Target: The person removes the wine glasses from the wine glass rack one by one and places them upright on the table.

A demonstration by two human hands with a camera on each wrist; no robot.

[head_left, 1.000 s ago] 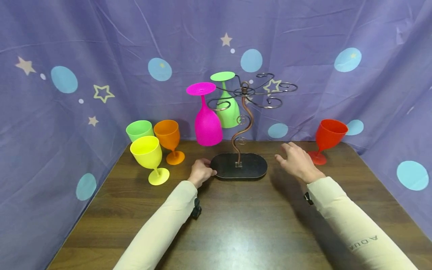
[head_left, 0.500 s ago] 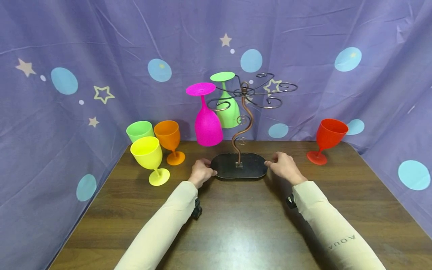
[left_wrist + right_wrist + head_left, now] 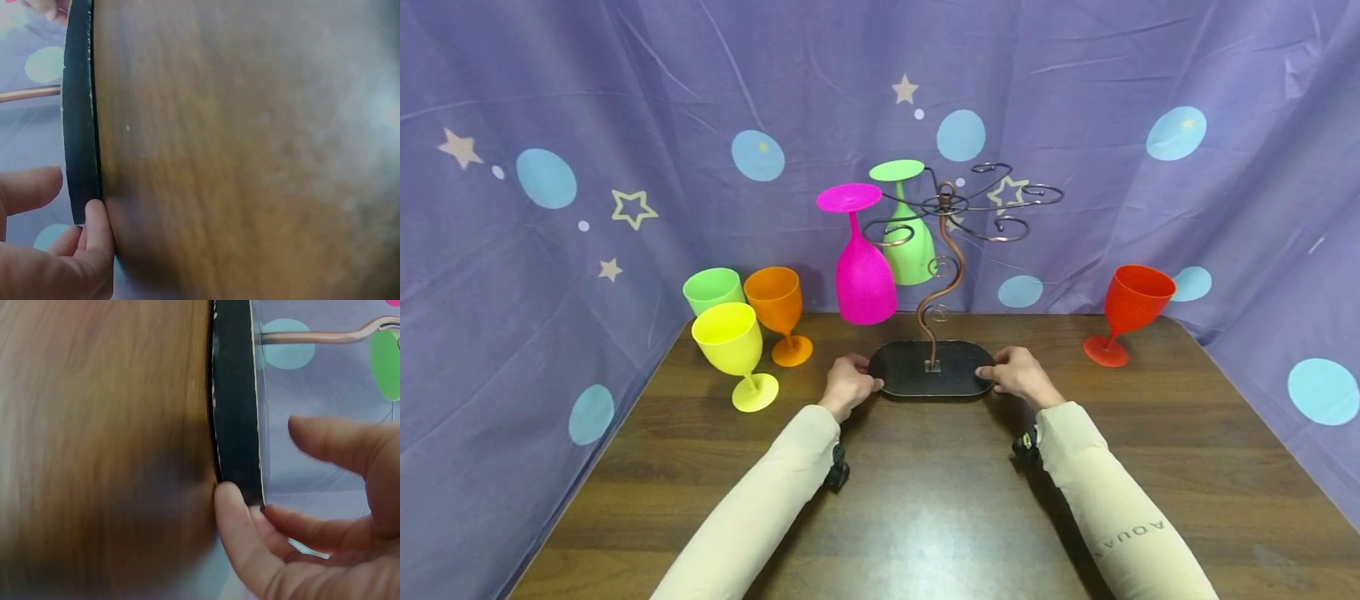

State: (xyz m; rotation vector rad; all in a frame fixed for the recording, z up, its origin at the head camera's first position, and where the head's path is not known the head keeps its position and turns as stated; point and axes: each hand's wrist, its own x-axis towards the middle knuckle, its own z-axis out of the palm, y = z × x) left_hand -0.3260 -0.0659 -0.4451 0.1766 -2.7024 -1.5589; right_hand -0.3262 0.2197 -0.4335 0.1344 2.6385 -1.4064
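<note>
A wine glass rack (image 3: 942, 296) stands mid-table on a black oval base, with curled metal arms. From its left arms hang a magenta goblet (image 3: 866, 287) and a green goblet (image 3: 912, 250), both upside down. My left hand (image 3: 847, 387) grips the base's left end, thumb over the top and fingers at the lower edge, as the left wrist view shows. At the right end is my right hand (image 3: 1021, 375). In the right wrist view its fingertips (image 3: 231, 497) touch the base's edge and its thumb is raised above the top, apart from it.
On the left of the wooden table (image 3: 925, 500) stand a yellow goblet (image 3: 730, 340), an orange goblet (image 3: 775, 302) and a second green goblet (image 3: 711, 287), all upright. A red goblet (image 3: 1135, 300) stands at the far right. A purple curtain (image 3: 625, 125) surrounds the back and sides.
My right hand has moved left from beside the red goblet to the right end of the rack's base. My left hand and the rack have stayed in place.
</note>
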